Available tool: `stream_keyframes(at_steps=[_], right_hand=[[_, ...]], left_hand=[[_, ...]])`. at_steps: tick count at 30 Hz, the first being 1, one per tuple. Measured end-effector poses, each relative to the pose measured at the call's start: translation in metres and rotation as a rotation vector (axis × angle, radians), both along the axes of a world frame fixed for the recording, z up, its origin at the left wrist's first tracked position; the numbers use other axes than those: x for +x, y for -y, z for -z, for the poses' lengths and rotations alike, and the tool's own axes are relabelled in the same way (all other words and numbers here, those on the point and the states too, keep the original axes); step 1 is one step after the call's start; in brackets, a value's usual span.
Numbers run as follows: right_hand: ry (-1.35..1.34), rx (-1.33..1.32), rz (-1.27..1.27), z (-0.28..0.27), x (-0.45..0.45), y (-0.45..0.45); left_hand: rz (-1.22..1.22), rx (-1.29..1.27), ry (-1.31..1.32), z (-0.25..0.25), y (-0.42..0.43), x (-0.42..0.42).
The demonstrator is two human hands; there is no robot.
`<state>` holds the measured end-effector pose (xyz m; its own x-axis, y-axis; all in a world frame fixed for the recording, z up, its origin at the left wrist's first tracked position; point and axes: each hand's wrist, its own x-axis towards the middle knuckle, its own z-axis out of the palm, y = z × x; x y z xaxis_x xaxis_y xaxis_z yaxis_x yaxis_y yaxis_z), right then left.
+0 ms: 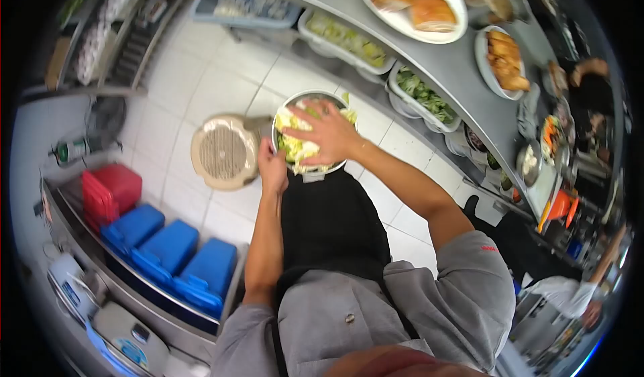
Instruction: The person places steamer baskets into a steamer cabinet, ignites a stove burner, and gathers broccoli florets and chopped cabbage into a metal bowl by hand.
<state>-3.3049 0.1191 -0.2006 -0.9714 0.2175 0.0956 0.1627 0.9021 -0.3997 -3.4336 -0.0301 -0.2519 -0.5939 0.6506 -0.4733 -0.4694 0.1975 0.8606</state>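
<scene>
A round metal bowl (274, 133) full of chopped pale-green and yellow leaves (298, 150) is held in front of my black apron. My left hand (272, 169) grips the bowl's near left rim, fingers curled round it. On top of the leaves lies my right hand (327, 133), palm down with its fingers spread, pressing on or touching them; whether anything is under the palm is hidden. Some leaves reach over the bowl's edge.
A beige round stool (225, 151) stands on the tiled floor left of the bowl. Blue bins (206, 270) and a red bin (114, 190) sit lower left. Vegetable tubs (345, 40) line the steel counter (443, 62), which holds plates of food (429, 13). Another person (560, 290) is at right.
</scene>
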Motion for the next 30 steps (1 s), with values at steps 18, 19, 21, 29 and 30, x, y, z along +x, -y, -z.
stream_keyframes(at_steps=[18, 19, 21, 29, 30], right_hand=[[0.049, -0.103, 0.42, -0.11, 0.076, 0.147], [0.002, -0.113, 0.444, -0.125, 0.08, 0.147], [-0.084, -0.087, 0.492, -0.147, 0.092, 0.148], [-0.516, -0.095, 0.733, -0.196, 0.177, 0.119], [-0.459, -0.014, 0.713, -0.202, 0.192, 0.116]], left_hand=[[0.513, -0.046, 0.055, -0.099, 0.064, 0.016], [0.533, -0.031, 0.046, -0.107, 0.06, 0.017], [0.629, -0.04, 0.037, -0.119, 0.051, 0.018], [0.715, -0.017, 0.045, -0.179, -0.002, 0.088], [0.72, 0.011, 0.081, -0.185, -0.01, 0.101]])
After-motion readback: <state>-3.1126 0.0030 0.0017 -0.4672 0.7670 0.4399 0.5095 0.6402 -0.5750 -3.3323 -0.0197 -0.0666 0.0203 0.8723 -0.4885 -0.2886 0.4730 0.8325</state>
